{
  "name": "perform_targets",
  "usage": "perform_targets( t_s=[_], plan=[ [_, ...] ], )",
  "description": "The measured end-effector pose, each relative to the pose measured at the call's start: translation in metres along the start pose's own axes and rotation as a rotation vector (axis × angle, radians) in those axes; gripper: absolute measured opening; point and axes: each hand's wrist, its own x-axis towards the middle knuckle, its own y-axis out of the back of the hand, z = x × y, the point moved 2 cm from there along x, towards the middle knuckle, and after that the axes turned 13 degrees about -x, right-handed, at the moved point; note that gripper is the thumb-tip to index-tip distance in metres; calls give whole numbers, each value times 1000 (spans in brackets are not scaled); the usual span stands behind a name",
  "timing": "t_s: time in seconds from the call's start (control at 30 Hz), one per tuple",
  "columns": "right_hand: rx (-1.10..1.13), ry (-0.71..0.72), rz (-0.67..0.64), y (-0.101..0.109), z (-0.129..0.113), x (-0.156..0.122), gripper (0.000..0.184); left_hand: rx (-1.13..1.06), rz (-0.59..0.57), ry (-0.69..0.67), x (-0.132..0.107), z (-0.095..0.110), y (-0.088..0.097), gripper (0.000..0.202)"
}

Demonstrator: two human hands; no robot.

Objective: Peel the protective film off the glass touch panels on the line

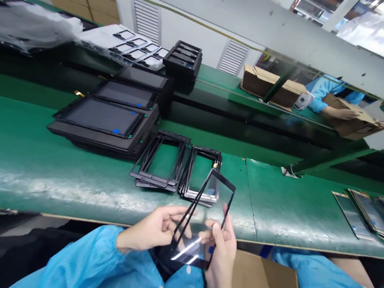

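Head view showed the glass panel [205, 211] held up just over the near edge of the bench [13, 156], with its long axis running near-to-far and leaning a bit right. The left hand [152, 229] had its fingers pinched on the left long edge. The right hand [222, 252] gripped the near right side. Frame stacks [162, 161] sat just beyond.
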Motion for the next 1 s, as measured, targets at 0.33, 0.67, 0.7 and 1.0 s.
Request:
perform_targets(
  t_s=[0.33, 0.67, 0.7, 1.0],
  plan=[
    [-37, -17, -155, -13, -5, -15, 99, -48, -50, -243, 18, 33, 6, 67],
    [165, 24, 65, -19, -5, -10, 94, -92, 138, -130, 1, 21, -5, 59],
    [202, 23, 76, -21, -4, -9, 92, -86, 183, -130, -2, 17, -3, 58],
    [287, -29, -31, -22, 12, -29, 63, 242, 382, -297, -17, 55, -2, 39]
  ],
)
